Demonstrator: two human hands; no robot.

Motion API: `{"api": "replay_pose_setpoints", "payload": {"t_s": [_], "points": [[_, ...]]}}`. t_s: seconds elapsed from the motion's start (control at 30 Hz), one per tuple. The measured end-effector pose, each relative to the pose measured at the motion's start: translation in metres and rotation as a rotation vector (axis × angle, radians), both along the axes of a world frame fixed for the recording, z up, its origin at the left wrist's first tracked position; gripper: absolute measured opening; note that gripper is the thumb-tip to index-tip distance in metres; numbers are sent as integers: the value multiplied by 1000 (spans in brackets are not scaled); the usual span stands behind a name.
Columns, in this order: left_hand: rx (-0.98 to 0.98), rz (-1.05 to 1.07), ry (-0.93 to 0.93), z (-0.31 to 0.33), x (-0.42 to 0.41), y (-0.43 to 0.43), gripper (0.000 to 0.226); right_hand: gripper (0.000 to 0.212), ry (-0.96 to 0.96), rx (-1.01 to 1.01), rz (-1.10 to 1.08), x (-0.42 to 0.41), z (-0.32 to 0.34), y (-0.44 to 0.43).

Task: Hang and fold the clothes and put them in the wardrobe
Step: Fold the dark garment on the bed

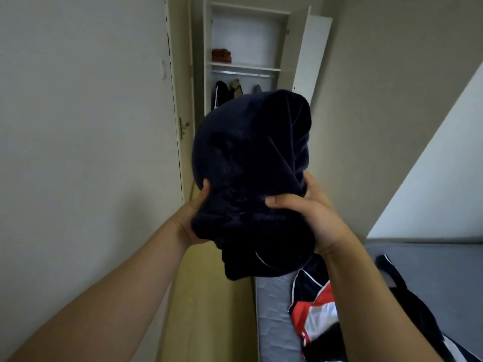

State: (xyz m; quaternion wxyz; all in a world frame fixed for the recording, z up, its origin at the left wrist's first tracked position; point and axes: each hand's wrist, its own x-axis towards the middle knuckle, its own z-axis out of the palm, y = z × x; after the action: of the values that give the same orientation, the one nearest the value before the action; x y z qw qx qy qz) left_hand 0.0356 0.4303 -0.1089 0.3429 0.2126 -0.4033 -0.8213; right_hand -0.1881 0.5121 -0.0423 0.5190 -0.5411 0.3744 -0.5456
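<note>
Gripping the dark garment (248, 163), the left hand (192, 220) and the right hand (313, 220) curl fingers (313, 189) into cloth bulging above them.

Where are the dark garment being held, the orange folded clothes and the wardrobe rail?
dark garment (251, 158): head view, middle of the bundled fabric.
orange folded clothes (221, 55): head view, front of the stack.
wardrobe rail (244, 73): head view, bare middle of the bar.
</note>
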Motion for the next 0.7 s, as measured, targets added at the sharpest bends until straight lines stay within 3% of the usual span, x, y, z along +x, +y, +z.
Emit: {"api": "replay_pose_setpoints", "payload": {"t_s": [0.07, 0.3, 0.43, 0.57, 0.7], "points": [[16, 8, -5, -4, -6, -28, 87, 79, -16, 24, 3, -6, -8, -33], [7, 203, -75, 22, -44, -148, 79, 70, -26, 63, -72, -46, -6, -165], [-123, 346, -189, 47, -74, -218, 70, 71, -33, 143, -143, -78, -4, -241], [-188, 512, -193, 55, -93, -280, 85, 56, -18, 191, -155, -91, -6, -318], [-204, 603, -151, 55, -96, -348, 69, 40, 109, 261, -109, -92, -6, -394]]}}
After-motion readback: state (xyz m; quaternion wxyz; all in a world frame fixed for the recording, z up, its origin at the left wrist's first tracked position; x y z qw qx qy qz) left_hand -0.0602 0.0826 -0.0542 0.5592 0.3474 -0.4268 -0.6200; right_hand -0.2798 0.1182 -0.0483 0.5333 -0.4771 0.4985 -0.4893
